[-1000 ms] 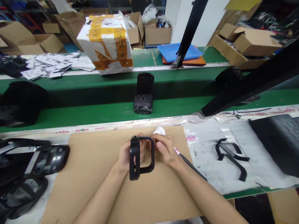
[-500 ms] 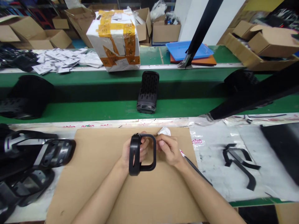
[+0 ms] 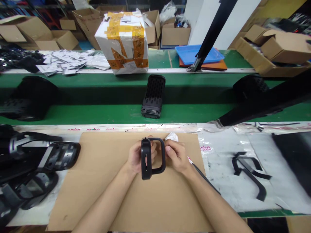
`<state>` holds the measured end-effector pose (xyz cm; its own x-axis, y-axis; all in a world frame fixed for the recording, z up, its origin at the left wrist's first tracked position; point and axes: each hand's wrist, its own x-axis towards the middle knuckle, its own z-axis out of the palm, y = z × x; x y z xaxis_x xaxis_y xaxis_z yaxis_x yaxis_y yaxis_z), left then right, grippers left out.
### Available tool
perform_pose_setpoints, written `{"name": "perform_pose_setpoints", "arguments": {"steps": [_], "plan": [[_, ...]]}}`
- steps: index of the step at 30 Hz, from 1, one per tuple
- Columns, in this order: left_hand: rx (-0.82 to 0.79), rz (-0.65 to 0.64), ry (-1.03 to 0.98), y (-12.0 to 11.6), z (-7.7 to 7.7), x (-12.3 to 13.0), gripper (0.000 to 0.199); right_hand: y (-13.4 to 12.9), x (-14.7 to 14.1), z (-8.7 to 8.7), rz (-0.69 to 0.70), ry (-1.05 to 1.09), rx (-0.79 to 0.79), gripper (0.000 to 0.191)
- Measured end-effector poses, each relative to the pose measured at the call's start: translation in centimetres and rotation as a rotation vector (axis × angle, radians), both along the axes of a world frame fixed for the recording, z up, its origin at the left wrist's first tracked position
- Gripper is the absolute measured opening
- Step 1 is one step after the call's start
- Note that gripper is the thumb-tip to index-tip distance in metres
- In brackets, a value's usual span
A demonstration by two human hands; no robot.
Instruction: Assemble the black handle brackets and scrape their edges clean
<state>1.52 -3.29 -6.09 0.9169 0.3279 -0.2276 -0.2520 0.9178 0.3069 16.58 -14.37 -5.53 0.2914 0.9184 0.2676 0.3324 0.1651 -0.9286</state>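
Observation:
A black plastic frame [image 3: 146, 161], squarish with rounded corners and a slot in its side band, is held up over the cardboard sheet [image 3: 102, 191]. My left hand [image 3: 136, 157] is closed round its left and back side, with some fingers showing through the opening. At the frame's upper right edge, my right hand [image 3: 177, 154] is closed in a pinch; what lies between its fingertips is too hidden to make out. Just behind that hand sits a crumpled white wad [image 3: 172, 136]. A thin black strip [image 3: 205, 178] runs out from beneath the right forearm.
Black moulded parts [image 3: 64, 155] are piled at the left. Bent black strips [image 3: 250, 168] and a dark sheet [image 3: 295, 158] lie at the right. Beyond, a black perforated unit [image 3: 153, 96] rests on the green conveyor [image 3: 116, 113]. A slanted black post [image 3: 243, 111] stands right of it.
The black frame and my left hand have shifted slightly right, and the frame has turned a little. My right hand keeps its pinch beside the frame. The whole view has moved slightly.

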Motion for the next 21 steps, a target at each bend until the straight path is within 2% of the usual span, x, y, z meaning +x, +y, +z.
{"name": "perform_pose_setpoints", "arguments": {"steps": [6, 13, 17, 21], "plan": [[0.004, 0.002, -0.016, 0.2, 0.3, 0.1, 0.018, -0.1, 0.1, -0.2, -0.011, -0.022, -0.024, 0.038], [0.09, 0.131, 0.11, 1.6, -0.4, 0.3, 0.022, 0.6, 0.0, -1.0, -0.111, -0.088, -0.069, 0.046], [0.151, 0.157, 0.117, 3.0, 0.9, -0.8, 0.025, 0.7, -0.1, -1.0, -0.118, -0.088, -0.077, 0.041], [0.252, 0.25, 0.1, 3.7, 2.8, -4.5, 0.027, 0.6, 0.1, -1.0, -0.105, -0.076, -0.084, 0.041]]}}
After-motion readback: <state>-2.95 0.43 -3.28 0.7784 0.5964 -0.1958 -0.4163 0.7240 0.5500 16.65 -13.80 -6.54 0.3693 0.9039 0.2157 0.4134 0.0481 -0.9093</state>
